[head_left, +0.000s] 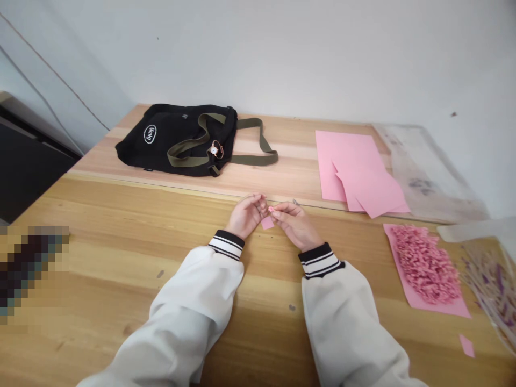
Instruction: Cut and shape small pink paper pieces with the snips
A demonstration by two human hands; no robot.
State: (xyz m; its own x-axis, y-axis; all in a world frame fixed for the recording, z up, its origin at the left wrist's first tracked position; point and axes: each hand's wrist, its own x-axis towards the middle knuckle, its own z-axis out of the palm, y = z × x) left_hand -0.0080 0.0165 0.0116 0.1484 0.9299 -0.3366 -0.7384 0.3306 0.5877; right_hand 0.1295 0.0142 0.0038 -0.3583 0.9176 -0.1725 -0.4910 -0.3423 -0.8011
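Observation:
My right hand (296, 221) pinches a small pink piece (271, 209), crumpled or flower-shaped, between thumb and fingertips. Just left of it is my left hand (248, 214), palm turned inward and fingers loosely curled apart, with nothing visible in it. Its fingertips come close to the pink piece; whether they touch it I cannot tell. Below the two hands, a small square of pink paper (267, 222) lies on the wooden table (266, 301). To the right, a heap of similar pink curled pieces (427, 263) rests on a pink sheet (447, 307).
A black bag (177, 137) with olive straps lies at the back left, a wristwatch (214, 150) on it. Pink paper sheets (350, 156) overlap at the back right beside a clear plastic bag (427, 166). Dried stems in plastic (489, 279) and a pink scrap (466, 345) are far right.

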